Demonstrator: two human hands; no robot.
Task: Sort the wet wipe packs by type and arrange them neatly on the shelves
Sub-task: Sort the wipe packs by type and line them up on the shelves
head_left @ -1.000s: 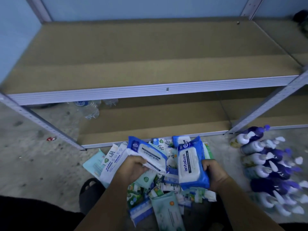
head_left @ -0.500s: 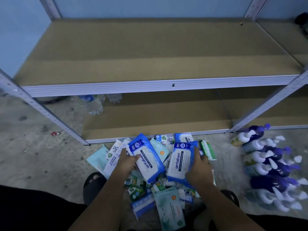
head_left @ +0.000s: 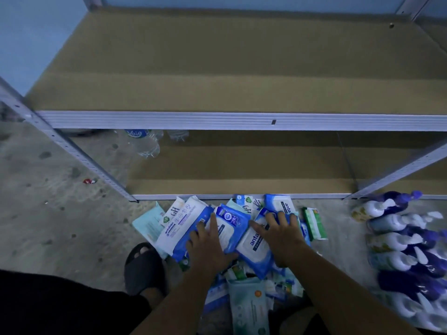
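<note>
Concrete floor [head_left: 48, 226] before 2 brown shelves [head_left: 242, 170]; wet wipe packs [head_left: 249, 308] are heaped at the shelf foot; left hand [head_left: 208, 247] is laid flat, fingers straight, on 1 blue pack [head_left: 229, 221]; right hand [head_left: 283, 235] is hooked over an antabax pack [head_left: 254, 247]. Matching blue packs should be squared together, then lifted as 1 stack.

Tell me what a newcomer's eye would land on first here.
A jumbled pile of wet wipe packs on the floor before the lower shelf, with the left hand and right hand on two blue antabax packs atop it. Purple bottles lie heaped at right; the upper shelf is bare.
</note>
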